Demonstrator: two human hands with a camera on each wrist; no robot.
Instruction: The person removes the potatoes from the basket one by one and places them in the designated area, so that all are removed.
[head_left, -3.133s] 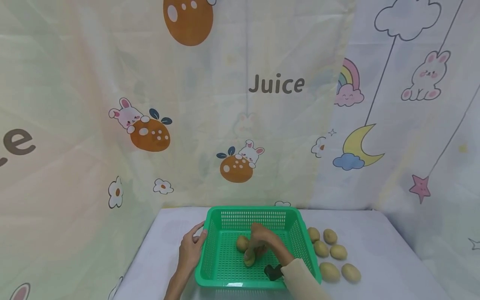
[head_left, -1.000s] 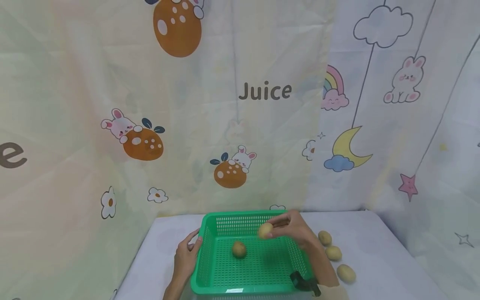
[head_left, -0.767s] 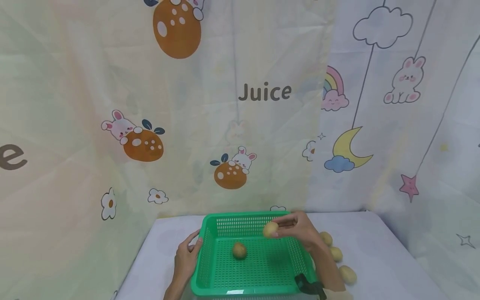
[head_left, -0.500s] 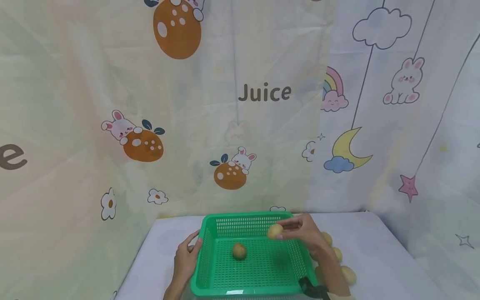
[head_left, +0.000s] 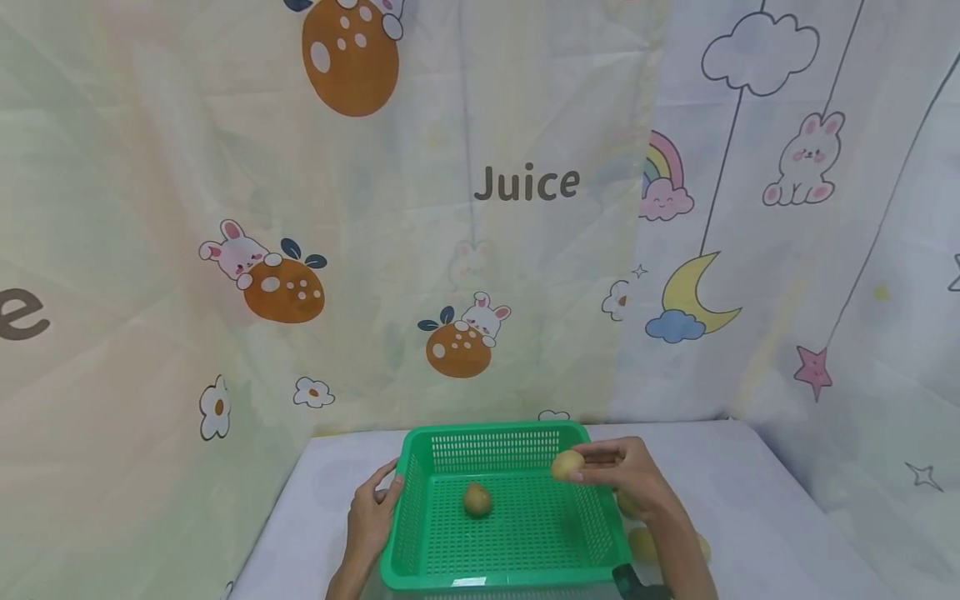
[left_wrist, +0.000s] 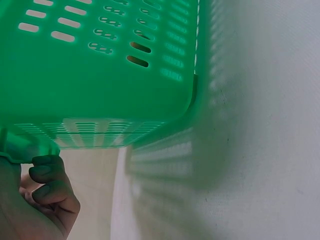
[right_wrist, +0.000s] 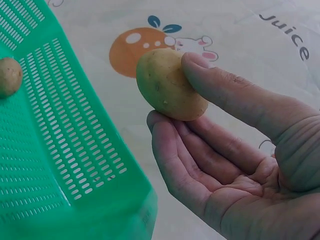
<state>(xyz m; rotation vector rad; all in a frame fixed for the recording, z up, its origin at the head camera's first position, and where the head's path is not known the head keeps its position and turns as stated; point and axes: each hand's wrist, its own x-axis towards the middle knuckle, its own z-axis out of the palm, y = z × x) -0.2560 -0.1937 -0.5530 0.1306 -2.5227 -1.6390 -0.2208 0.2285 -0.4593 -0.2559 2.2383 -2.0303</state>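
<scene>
A green plastic basket point(head_left: 498, 427) with slotted walls stands on the white table. My left hand point(head_left: 370, 517) grips its left rim; in the left wrist view the fingers point(left_wrist: 54, 192) curl at the rim. My right hand point(head_left: 637, 479) pinches a pale yellow potato point(head_left: 567, 466) between thumb and fingertips, raised near the basket's right rim. The right wrist view shows this held potato point(right_wrist: 167, 85) up close, with the palm turned up under it. One browner potato point(head_left: 477, 501) lies on the basket floor, left of its middle.
Several potatoes point(head_left: 642, 543) lie on the table right of the basket, partly hidden by my right forearm. A dark strap point(head_left: 633, 586) is at the right wrist. A printed cloth point(head_left: 540, 250) hangs behind the table point(head_left: 757, 508).
Three seconds ago my right hand was down in the basket beside two potatoes. It has lifted one out and moved right with it, to the right rim. My left hand stays at the left rim.
</scene>
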